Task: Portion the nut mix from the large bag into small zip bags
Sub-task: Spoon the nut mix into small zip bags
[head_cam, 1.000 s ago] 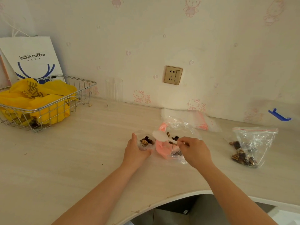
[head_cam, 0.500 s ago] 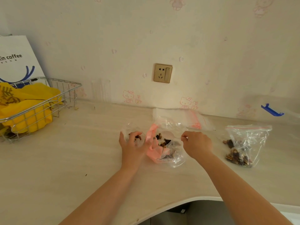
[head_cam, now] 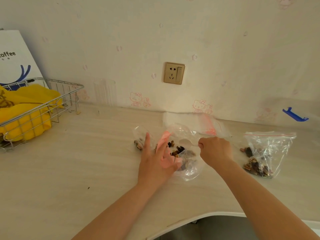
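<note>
Right fingers (head_cam: 201,144) are pinching the white plastic spoon (head_cam: 186,142), bowl pointing left over the clear nut bag (head_cam: 187,153). Left hand (head_cam: 155,161), fingers straight, is pressing that bag's left edge; 1 small zip bag (head_cam: 141,137) is lying just beyond its fingertips.

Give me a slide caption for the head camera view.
Right hand dips a white spoon into the open nut bag.

The pale wood-grain desk (head_cam: 69,170) looks matt and smooth. The clear crinkled plastic large bag (head_cam: 188,168) and the clear plastic red-zip small bag (head_cam: 270,144) are glossy. The bare wire basket (head_cam: 52,108) is shiny metal holding yellow glossy plastic (head_cam: 26,118).
</note>
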